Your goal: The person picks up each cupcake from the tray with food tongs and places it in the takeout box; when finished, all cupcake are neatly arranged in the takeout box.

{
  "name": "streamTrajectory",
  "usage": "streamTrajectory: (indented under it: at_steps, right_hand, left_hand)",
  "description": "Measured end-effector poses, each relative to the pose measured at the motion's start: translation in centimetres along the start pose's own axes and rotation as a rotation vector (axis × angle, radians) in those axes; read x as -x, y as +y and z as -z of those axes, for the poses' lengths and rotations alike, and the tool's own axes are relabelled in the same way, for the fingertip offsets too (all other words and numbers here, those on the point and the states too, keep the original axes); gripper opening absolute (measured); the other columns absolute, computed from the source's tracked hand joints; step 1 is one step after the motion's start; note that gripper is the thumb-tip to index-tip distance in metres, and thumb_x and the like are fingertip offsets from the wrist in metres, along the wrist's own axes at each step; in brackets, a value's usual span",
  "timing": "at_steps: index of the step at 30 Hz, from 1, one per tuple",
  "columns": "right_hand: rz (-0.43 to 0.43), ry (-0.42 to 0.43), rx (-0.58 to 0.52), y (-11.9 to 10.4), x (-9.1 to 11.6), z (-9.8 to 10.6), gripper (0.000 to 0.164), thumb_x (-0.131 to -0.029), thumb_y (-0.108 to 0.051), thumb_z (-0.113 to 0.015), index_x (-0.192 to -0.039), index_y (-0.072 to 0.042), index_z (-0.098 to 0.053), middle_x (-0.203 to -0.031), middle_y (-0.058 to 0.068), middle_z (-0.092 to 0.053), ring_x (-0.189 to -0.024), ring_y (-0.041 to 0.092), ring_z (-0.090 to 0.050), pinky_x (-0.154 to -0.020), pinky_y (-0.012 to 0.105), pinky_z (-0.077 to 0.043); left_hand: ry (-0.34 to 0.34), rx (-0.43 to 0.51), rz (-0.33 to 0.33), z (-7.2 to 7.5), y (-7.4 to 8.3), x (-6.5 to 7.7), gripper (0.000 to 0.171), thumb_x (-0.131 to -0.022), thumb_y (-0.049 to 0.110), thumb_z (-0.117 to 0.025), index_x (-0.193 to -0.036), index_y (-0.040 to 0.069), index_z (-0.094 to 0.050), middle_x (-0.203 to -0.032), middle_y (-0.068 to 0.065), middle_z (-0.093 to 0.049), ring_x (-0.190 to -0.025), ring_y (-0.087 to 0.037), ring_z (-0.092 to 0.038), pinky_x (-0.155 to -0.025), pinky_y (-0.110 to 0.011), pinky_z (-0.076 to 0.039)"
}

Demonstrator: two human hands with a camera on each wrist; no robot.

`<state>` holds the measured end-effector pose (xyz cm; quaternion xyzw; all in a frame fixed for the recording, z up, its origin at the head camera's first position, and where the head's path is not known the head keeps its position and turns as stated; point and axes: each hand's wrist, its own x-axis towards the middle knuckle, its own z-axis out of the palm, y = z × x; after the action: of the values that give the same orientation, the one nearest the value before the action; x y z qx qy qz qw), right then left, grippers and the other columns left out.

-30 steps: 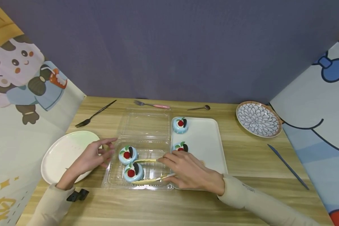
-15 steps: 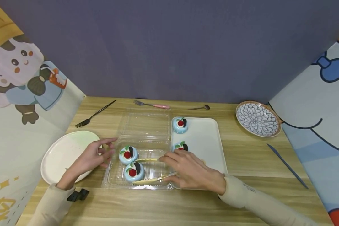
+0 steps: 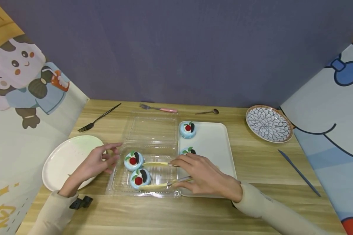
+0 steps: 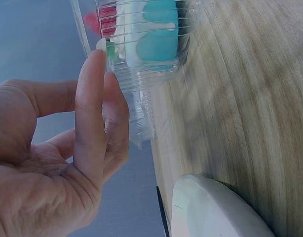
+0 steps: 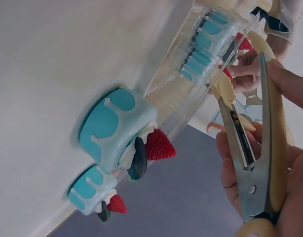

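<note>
My right hand (image 3: pixel 206 176) holds a pair of tongs (image 5: pixel 256 195) with cream tips and metal arms. The tongs' arms are spread, with their tips near the right side of the front blue cake (image 3: pixel 140 179). Behind it in the clear hinged plastic box (image 3: pixel 164 192) sits another blue cake (image 3: pixel 133 161), topped with a red berry, dark cookie and green leaf. At the box's left edge is my left hand (image 3: pixel 95 161); its fingers are loosely bent and a fingertip reaches the rim in the left wrist view. On the white rectangular tray (image 3: pixel 213 140) stand two similar cakes (image 5: pixel 119 128), one partly hidden.
A round white plate (image 3: pixel 61 156) lies under the left forearm. Along the back are a black fork (image 3: pixel 98 119), a pink-handled fork (image 3: pixel 159 109) and a small spoon (image 3: pixel 209 112). At right are a patterned bowl (image 3: pixel 269 124) and a blue knife (image 3: pixel 300 173).
My right hand and the tongs have drawn back slightly to the right and away from me. The front cake has shifted a little rightward. The left hand stays in place.
</note>
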<state>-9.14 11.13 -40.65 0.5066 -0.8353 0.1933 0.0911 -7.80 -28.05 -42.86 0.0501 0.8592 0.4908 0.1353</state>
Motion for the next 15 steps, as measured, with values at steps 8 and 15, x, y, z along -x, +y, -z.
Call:
streamTrajectory:
  at_steps: [8,15]
  right_hand:
    - [-0.105,0.035,0.005,1.0,1.5,1.3,0.059,-0.08,-0.051,-0.077,-0.128,-0.02,-0.061,-0.119,-0.011,-0.063,-0.101,0.006,-0.062,-0.084,0.025,-0.059]
    - [-0.189,0.113,-0.006,2.6,3.3,3.1,0.06,-0.078,-0.048,-0.08,-0.128,-0.018,-0.062,-0.118,-0.008,-0.064,-0.098,0.009,-0.063,-0.081,0.029,-0.06]
  left_hand:
    - [-0.004,0.003,0.003,0.0,0.2,0.0,0.054,-0.094,0.001,-0.059,-0.146,0.004,-0.044,-0.121,-0.024,-0.055,-0.071,-0.012,-0.062,-0.053,-0.033,-0.064]
    - [-0.002,-0.008,-0.003,0.0,0.3,0.2,0.053,-0.094,0.0,-0.059,-0.145,0.002,-0.044,-0.124,-0.026,-0.055,-0.073,-0.014,-0.065,-0.053,-0.033,-0.064]
